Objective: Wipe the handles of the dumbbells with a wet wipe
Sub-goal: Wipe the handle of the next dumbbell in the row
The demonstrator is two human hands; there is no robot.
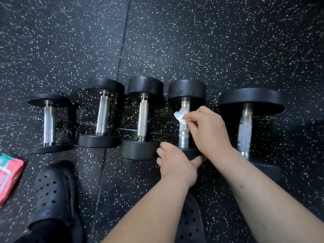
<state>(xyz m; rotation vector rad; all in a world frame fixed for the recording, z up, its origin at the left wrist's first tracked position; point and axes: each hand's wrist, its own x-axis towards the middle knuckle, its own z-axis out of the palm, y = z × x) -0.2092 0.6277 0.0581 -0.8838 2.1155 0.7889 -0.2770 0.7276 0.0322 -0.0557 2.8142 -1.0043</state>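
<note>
Speckled black rubber floor [210, 41], seen from above. Across it, five dumbbells side by side in a row. At the right end, the largest dumbbell [250, 100], its bar glistening wet, judged already wiped. Three dumbbells at the left with dry-looking bars, judged not yet done. Lower left, a black perforated clog [52, 190].

In hand now, the fourth dumbbell [186, 90], flat on the floor just beside the largest. Left hand [175, 162] curled round its near head, steadying it against a roll. Right hand [208, 130] over the bar, pinching between thumb and fingertips. At the far left edge, a pink wipe pack [8, 176], well apart from the work. Under the right hand, the chrome handle [184, 137]; against its upper part, a crumpled wet wipe [179, 116].

To do the step well: wrap the wipe round the bar rather than dab, draw it from far collar to near, roll the weight with the steadying hand to reach the underside.

Long axis of the handle running straight away from the person, one head near, one far, parallel to its neighbours.
</note>
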